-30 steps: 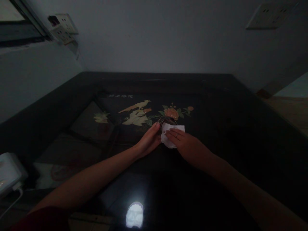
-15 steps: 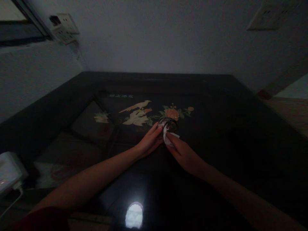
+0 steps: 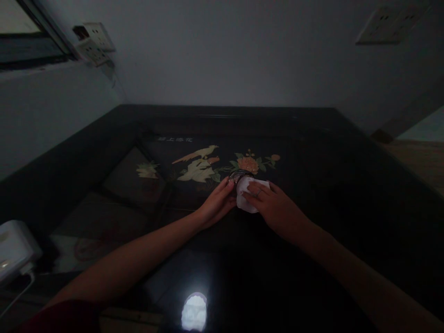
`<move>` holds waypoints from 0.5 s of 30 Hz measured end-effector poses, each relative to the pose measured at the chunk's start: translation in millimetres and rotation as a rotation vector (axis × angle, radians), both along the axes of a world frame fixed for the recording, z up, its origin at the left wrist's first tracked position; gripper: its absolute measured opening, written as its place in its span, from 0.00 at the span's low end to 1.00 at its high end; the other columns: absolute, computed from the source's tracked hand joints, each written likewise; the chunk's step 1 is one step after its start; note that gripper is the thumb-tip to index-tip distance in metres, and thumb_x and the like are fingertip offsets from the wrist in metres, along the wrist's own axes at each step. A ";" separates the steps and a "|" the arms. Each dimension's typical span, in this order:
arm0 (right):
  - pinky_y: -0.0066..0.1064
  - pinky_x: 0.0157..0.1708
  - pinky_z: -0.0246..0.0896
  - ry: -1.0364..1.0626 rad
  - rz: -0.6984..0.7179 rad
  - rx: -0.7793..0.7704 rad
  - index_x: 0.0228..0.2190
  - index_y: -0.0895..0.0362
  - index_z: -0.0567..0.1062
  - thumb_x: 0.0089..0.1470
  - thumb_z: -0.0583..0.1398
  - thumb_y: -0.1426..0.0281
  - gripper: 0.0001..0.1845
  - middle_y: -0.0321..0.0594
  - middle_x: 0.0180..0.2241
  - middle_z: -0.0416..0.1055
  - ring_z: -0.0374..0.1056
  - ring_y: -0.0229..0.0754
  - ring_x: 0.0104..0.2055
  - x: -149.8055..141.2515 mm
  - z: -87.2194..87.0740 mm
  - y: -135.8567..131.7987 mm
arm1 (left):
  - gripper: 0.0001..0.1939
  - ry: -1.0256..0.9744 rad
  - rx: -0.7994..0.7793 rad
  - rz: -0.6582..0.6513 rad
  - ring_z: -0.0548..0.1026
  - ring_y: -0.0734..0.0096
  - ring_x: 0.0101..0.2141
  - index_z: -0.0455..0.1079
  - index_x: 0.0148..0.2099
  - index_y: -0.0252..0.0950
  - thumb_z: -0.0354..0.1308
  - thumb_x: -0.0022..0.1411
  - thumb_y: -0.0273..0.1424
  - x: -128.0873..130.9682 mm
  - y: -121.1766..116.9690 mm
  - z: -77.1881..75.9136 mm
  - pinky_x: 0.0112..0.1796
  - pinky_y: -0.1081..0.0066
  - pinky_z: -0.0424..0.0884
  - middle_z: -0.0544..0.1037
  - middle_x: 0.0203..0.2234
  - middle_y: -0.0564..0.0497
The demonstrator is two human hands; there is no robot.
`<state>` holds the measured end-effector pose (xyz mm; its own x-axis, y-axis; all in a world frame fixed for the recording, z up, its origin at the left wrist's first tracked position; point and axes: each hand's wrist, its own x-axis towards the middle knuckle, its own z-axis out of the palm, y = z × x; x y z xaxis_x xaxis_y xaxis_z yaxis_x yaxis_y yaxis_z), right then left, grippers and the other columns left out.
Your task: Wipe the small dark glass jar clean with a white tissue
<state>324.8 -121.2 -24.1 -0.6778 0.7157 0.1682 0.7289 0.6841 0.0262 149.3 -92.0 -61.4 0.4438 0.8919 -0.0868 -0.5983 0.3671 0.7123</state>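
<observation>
My left hand (image 3: pixel 219 200) is wrapped round a small, clear, shiny round vessel (image 3: pixel 239 174), which looks like a glass. It is tilted with its mouth toward the right, and much of it is hidden by my hands and the tissue. In my right hand (image 3: pixel 274 203), a white tissue (image 3: pixel 247 203) is pressed flat over the vessel's mouth, with the fingers bent on top of it. A ring shows on one right finger. Both hands are over the middle of a dark glossy table (image 3: pixel 243 277).
Bird and flower pictures (image 3: pixel 196 169) decorate the tabletop. A white device (image 3: pixel 15 247) with a cable sits at the left edge. Wall sockets (image 3: pixel 92 48) are at the back left, and more sockets (image 3: pixel 388 27) at the back right. A bright light reflects in the near tabletop.
My right hand has turned over and shifted slightly right, spreading the tissue across the vessel's mouth, where the dark opening showed before. My left hand keeps its hold in the same place.
</observation>
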 end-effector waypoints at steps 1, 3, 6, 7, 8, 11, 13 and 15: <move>0.54 0.55 0.59 0.005 0.005 -0.009 0.51 0.64 0.71 0.57 0.49 0.83 0.23 0.56 0.54 0.69 0.62 0.55 0.59 -0.1 -0.1 -0.1 | 0.14 -0.002 -0.003 0.003 0.72 0.74 0.36 0.70 0.47 0.37 0.61 0.59 0.34 0.2 0.1 -0.3 0.38 0.74 0.68 0.75 0.41 0.49; 0.50 0.55 0.61 0.057 0.001 -0.061 0.52 0.65 0.71 0.57 0.48 0.83 0.24 0.55 0.54 0.70 0.64 0.53 0.58 -1.5 -1.9 -0.8 | 0.13 -0.008 -0.010 0.008 0.72 0.74 0.35 0.70 0.46 0.36 0.61 0.59 0.34 0.5 -0.1 -0.2 0.38 0.74 0.68 0.75 0.39 0.49; 0.44 0.55 0.62 0.220 -0.025 -0.193 0.53 0.65 0.69 0.55 0.47 0.83 0.26 0.54 0.54 0.69 0.66 0.49 0.56 -7.0 -6.5 -3.6 | 0.13 0.002 -0.035 0.009 0.72 0.74 0.36 0.70 0.45 0.36 0.62 0.58 0.34 0.4 -0.9 1.5 0.39 0.74 0.68 0.75 0.38 0.50; 0.44 0.56 0.62 0.293 -0.036 -0.240 0.54 0.65 0.68 0.55 0.47 0.83 0.26 0.55 0.54 0.69 0.66 0.49 0.56 -9.6 -7.8 -4.9 | 0.13 0.012 -0.044 0.012 0.73 0.74 0.36 0.71 0.45 0.37 0.62 0.58 0.33 0.2 -1.2 2.0 0.40 0.74 0.67 0.76 0.38 0.51; 0.45 0.57 0.61 0.375 -0.045 -0.287 0.54 0.66 0.67 0.55 0.48 0.82 0.26 0.55 0.55 0.68 0.65 0.49 0.57 -12.3 -8.8 -6.4 | 0.13 0.022 -0.050 0.014 0.73 0.74 0.37 0.71 0.45 0.37 0.62 0.58 0.33 -0.1 -1.5 2.1 0.40 0.75 0.67 0.76 0.38 0.51; 0.44 0.57 0.60 0.648 -0.088 -0.449 0.55 0.62 0.67 0.56 0.50 0.78 0.25 0.52 0.55 0.69 0.65 0.48 0.58 -20.0 -8.9 -10.6 | 0.14 0.038 -0.027 0.017 0.73 0.73 0.40 0.70 0.46 0.37 0.62 0.58 0.34 -0.6 -1.4 -0.3 0.42 0.74 0.67 0.76 0.39 0.50; 0.43 0.55 0.62 0.811 -0.116 -0.564 0.55 0.59 0.67 0.57 0.51 0.75 0.24 0.48 0.54 0.70 0.66 0.48 0.56 -23.9 -7.5 -12.5 | 0.15 0.034 0.005 0.024 0.73 0.73 0.39 0.70 0.47 0.37 0.62 0.58 0.35 -0.7 -0.7 -3.9 0.43 0.73 0.68 0.76 0.39 0.51; 0.43 0.54 0.62 0.905 -0.129 -0.637 0.56 0.58 0.66 0.57 0.52 0.73 0.24 0.47 0.53 0.71 0.67 0.48 0.56 -26.4 -6.4 -13.5 | 0.16 0.027 0.019 0.027 0.73 0.73 0.39 0.70 0.48 0.37 0.63 0.58 0.36 -0.5 -0.1 -7.3 0.43 0.73 0.68 0.76 0.38 0.52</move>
<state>298.5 -134.8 -30.5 -0.4050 0.9036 0.1393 0.3679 0.3006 -0.8799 148.7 -92.1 -68.7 0.4177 0.9050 -0.0809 -0.5884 0.3373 0.7348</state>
